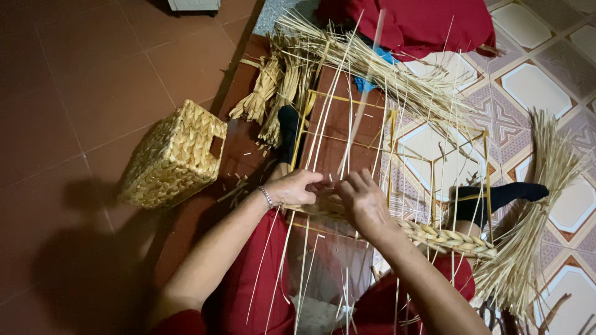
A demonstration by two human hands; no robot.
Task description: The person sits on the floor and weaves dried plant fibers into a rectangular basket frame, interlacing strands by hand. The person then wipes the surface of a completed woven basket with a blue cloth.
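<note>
Straw strands, pale and thin, are running up across a yellow wire box frame lying between the person's knees on the floor. Left hand and right hand are both pinching strands, fingers curled narrow, over a braided straw band. A finished woven straw basket is sitting well apart on brown tiles.
</note>
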